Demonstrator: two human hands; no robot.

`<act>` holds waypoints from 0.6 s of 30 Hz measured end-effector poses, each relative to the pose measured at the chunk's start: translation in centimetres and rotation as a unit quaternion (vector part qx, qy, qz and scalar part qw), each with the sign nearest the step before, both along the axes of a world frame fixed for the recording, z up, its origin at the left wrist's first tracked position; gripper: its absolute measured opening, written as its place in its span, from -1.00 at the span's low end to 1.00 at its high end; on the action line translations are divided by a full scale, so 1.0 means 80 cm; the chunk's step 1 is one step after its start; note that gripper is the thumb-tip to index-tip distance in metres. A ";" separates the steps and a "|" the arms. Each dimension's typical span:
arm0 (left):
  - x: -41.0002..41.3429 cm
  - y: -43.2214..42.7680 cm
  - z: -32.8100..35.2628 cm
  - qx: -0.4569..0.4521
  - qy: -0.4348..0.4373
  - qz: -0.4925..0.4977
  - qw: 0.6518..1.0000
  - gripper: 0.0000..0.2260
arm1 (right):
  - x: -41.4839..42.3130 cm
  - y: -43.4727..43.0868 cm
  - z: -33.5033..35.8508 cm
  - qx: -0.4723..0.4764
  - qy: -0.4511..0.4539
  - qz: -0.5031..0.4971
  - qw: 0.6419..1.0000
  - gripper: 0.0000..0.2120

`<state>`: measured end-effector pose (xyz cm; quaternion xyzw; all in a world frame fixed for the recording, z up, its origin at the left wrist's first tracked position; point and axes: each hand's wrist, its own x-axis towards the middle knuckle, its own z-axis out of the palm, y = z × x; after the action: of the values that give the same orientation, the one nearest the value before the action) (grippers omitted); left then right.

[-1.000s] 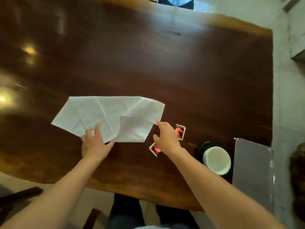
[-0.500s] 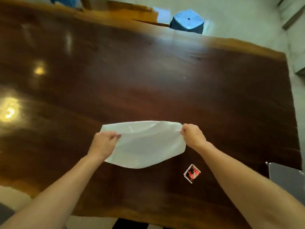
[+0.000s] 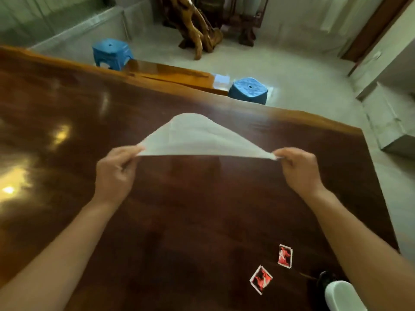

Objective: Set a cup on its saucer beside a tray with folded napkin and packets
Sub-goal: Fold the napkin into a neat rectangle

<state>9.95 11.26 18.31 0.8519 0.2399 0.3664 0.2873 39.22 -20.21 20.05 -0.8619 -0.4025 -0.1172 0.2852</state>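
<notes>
A white napkin (image 3: 199, 136) hangs stretched in the air above the dark wooden table (image 3: 179, 221). My left hand (image 3: 116, 171) pinches its left corner and my right hand (image 3: 301, 169) pinches its right corner; the far edge billows away from me. Two red-and-white packets (image 3: 285, 255) (image 3: 261, 279) lie flat on the table at the lower right. A white cup (image 3: 343, 296) sits at the bottom right edge, partly under my right forearm, with a sliver of black saucer (image 3: 324, 278) behind it. The tray is out of view.
Beyond the table's far edge stand two blue plastic stools (image 3: 112, 53) (image 3: 249, 90) and an orange wooden bench (image 3: 175, 75). A carved wooden root sculpture (image 3: 197, 25) stands on the pale floor further back. A grey step (image 3: 388, 122) lies to the right.
Both hands lifted the napkin off the table and pulled it taut between them. The camera tilted up, so the room beyond the table came into view and the tray left it.
</notes>
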 end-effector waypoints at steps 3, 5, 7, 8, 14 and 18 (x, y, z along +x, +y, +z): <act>-0.051 -0.029 -0.101 -0.059 0.207 -0.019 0.977 -0.71 | -0.056 -0.039 -0.118 -0.160 0.105 -0.040 0.981 -0.79; -0.095 -0.047 -0.158 -0.157 0.372 -0.047 0.914 -0.75 | -0.098 -0.064 -0.179 -0.300 0.149 -0.054 0.941 -0.80; -0.131 -0.055 -0.198 -0.255 0.490 -0.095 0.828 -0.86 | -0.133 -0.083 -0.226 -0.394 0.184 -0.023 0.900 -0.77; -0.140 -0.057 -0.208 -0.287 0.545 -0.115 0.779 -0.89 | -0.144 -0.088 -0.241 -0.418 0.221 -0.004 0.881 -0.72; -0.097 -0.007 -0.190 -0.424 0.612 -0.072 0.663 -0.85 | -0.103 -0.048 -0.217 -0.388 0.433 -0.006 0.813 -0.83; -0.031 0.015 -0.186 -0.467 0.394 0.093 0.786 -0.95 | -0.059 0.002 -0.202 -0.209 0.436 -0.162 0.860 -0.75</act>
<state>7.43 12.50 3.43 0.6575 0.5523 -0.1327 0.4951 34.50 -20.03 3.92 -0.9173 -0.1063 0.3134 0.2214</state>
